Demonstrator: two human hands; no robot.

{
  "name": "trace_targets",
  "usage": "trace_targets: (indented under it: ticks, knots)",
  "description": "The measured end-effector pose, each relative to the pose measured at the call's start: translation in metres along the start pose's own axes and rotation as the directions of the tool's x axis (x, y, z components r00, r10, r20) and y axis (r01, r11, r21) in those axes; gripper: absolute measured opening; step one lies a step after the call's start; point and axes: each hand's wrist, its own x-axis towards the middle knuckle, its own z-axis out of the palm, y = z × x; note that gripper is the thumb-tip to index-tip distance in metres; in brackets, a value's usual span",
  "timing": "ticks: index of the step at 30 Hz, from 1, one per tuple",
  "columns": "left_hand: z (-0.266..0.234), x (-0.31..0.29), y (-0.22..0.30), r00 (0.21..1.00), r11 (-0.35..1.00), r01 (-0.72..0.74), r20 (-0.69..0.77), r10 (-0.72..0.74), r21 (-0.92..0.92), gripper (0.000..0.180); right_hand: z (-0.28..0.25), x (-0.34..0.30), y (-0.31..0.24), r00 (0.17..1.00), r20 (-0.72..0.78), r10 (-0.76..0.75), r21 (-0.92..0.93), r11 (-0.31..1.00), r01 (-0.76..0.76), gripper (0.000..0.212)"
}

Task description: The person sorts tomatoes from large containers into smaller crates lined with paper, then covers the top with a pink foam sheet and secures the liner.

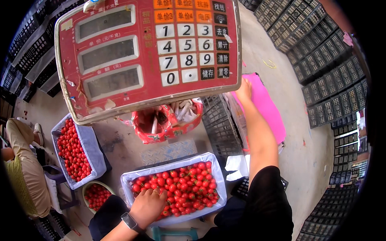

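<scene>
My left hand (pixel 149 204), with a dark watch on the wrist, lies on the red cherry tomatoes (pixel 187 185) in a cloth-lined crate (pixel 220 176) in front of me. Its fingers are bent a little apart over the fruit; the fingertips are partly hidden. My right arm stretches forward, and my right hand (pixel 244 91) is at the far left edge of a bright pink sheet (pixel 263 108) on a black crate stack (pixel 221 124). The scale's red display panel (pixel 150 60) is just beside that hand, and its fingers are too hard to make out.
Another lined crate (pixel 72 180) of tomatoes and a green-rimmed bowl (pixel 85 195) of them stand left. A red patterned bag (pixel 150 136) with white scraps sits under the display. A person (pixel 30 172) is at far left. Black crates (pixel 329 84) line the right side.
</scene>
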Motion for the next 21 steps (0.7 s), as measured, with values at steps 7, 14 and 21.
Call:
trace_targets:
  ticks: [7, 14, 21]
  knots:
    - [0.002, -0.003, 0.002, 1.000, 1.000, -0.008, -0.019, 0.008, -0.006, 0.027, 0.029, 0.002, 0.021, 0.991, 0.002, 0.131, 0.431, 0.895, -0.119, 0.026]
    - [-0.001, -0.005, 0.005, 1.000, 1.000, -0.005, -0.018, 0.005, -0.005, 0.026, 0.048, 0.005, 0.044, 0.802, -0.253, 0.541, 0.607, 0.734, -0.303, 0.024]
    - [-0.008, -0.019, 0.013, 0.998, 1.000, 0.008, -0.058, -0.007, 0.004, 0.021, -0.063, -0.025, 0.151, 0.686, 0.422, 0.592, 0.901, -0.361, -0.242, 0.024]
